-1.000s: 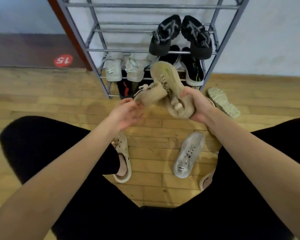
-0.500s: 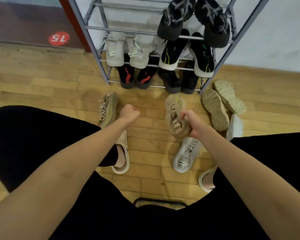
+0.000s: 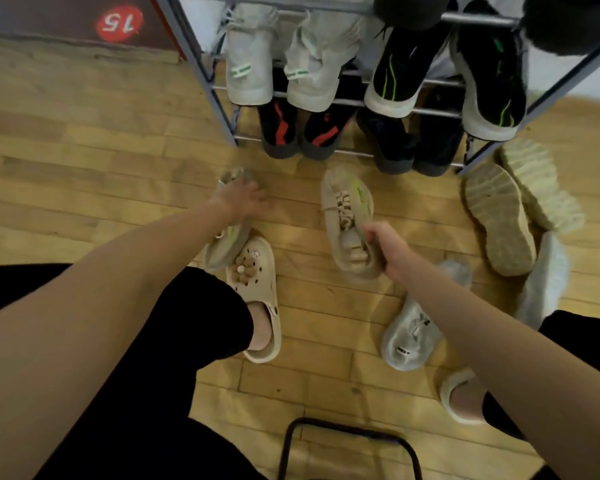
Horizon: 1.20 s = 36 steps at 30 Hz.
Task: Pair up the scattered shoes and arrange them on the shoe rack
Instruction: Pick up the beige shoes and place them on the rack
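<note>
Two matching beige sneakers lie on the wooden floor in front of the grey metal shoe rack [image 3: 201,64]. My left hand [image 3: 243,199] rests on top of the left beige sneaker [image 3: 227,245], fingers spread over it. The shoe's toe pokes out beyond the hand. My right hand [image 3: 385,247] grips the right beige sneaker [image 3: 347,213] at its heel opening; the shoe points toward the rack. The rack's lower shelves hold a pale grey pair [image 3: 250,67], a black pair with green lines [image 3: 402,74], a black-and-red pair [image 3: 279,129] and a dark pair [image 3: 392,143].
Two beige shoes [image 3: 499,220] lie sole-up right of the rack, a white shoe [image 3: 544,282] below them. A light grey sneaker [image 3: 409,334] lies under my right forearm. My feet wear beige clogs [image 3: 257,292]. A black metal frame [image 3: 347,441] is at the bottom.
Both beige sneakers came down from in front of the rack to the floor. My left hand let one drop, then reached onto it. My right hand kept its shoe.
</note>
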Available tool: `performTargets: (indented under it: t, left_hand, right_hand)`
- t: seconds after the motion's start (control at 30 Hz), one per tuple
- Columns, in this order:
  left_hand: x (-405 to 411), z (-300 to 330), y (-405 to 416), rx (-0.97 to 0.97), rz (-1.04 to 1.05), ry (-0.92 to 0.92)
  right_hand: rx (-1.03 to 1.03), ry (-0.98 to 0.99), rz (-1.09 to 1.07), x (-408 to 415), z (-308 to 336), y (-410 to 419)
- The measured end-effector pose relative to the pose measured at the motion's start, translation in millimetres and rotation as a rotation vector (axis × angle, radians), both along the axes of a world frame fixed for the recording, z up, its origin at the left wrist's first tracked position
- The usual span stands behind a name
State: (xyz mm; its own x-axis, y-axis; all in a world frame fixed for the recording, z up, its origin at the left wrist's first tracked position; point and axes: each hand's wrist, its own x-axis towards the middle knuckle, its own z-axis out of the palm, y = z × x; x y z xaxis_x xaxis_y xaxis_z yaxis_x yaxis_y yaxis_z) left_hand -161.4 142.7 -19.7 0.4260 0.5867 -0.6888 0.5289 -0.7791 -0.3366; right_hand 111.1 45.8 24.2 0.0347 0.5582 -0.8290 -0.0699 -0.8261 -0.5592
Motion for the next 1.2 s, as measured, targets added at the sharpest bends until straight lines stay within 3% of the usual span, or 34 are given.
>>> performTargets:
  t: [0.17, 0.47, 0.67, 0.73, 0.83, 0.97, 1.2]
  left_hand:
    - [-34, -21, 25, 0.016, -0.303, 0.298]
    - [-62, -60, 47, 0.124, -0.655, 0.124]
    - [-58, -40, 54, 0.069, -0.642, 0.069]
    - [-63, -27, 53, 0.138, -0.623, 0.041]
    - [-68, 9, 46, 0.198, -0.493, -0.048]
    - [-68, 70, 30, 0.277, -0.124, -0.170]
    - [-42, 161, -19, 0.373, 0.453, -0.699]
  right_hand:
    - [0.004, -0.023, -0.065, -17, -28, 14]
    - [-0.117, -0.041, -0.166, -24, -66, 7]
    - [-0.124, -0.154, -0.039, -28, -66, 2]
    - [-0.068, -0.228, -0.028, -25, -57, 3]
    - [0.034, -0.340, 0.017, -19, -34, 3]
    - [0.226, -0.464, 0.138, -5, 9, 1]
    - [0.697, -0.590, 0.101, 7, 107, -13]
